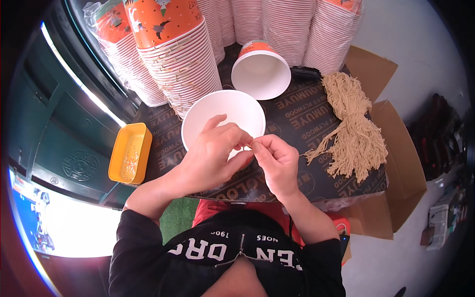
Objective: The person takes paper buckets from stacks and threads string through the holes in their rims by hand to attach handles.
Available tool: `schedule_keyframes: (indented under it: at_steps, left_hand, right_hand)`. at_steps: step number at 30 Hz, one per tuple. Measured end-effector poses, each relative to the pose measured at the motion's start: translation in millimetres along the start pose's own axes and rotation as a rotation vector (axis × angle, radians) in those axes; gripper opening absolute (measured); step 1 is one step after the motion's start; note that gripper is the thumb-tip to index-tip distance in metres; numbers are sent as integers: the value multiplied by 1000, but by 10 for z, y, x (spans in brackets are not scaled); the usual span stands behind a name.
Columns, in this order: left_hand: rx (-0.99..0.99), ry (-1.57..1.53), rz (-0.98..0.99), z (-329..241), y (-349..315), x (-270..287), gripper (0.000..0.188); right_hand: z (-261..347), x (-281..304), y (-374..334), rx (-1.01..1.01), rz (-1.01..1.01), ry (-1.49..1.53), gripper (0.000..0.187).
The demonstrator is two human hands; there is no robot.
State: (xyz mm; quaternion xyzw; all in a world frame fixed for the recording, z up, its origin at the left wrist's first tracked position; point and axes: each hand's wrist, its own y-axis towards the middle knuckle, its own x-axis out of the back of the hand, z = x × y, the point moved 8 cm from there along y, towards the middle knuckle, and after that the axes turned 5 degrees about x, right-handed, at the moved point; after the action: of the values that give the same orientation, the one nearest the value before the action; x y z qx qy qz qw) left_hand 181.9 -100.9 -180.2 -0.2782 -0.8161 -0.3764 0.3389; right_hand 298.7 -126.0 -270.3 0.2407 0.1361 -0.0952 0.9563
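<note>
A white paper bucket [236, 110] tilts its open mouth toward me at the middle of the table. My left hand [213, 152] reaches across the near side of its rim, thumb and fingers pinched together. My right hand [277, 162] meets it there, with thumb and forefinger pressed tip to tip. Whatever lies between the fingertips is too small to make out. To the right of my hands spreads a tied bundle of tan cords [352, 126], and a few loose strands trail from it toward my right hand.
A tall stack of orange-and-white buckets [170, 64] with cords hanging from their sides stands at the back left, among more wrapped stacks [289, 27]. Another bucket [262, 75] lies on its side behind. A yellow tub [144, 154] holds small clear bits. Cardboard boxes [396, 163] flank the table's right edge.
</note>
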Motion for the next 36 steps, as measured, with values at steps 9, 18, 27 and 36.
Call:
schedule_keyframes:
  at_steps: [9, 18, 27, 36]
  left_hand:
    - [-26, -51, 1, 94, -59, -14, 12]
    - [-9, -48, 35, 100, -84, -2, 11]
    - [18, -116, 85, 146, -66, -50, 11]
    - [48, -25, 164, 190, -35, 23, 17]
  right_hand:
    - [619, 82, -80, 488, -14, -751, 18]
    - [791, 297, -301, 566, 11, -1112, 13]
    - [719, 399, -418, 554, 39, -1114, 4]
    - [513, 528, -382, 464, 21, -922, 5]
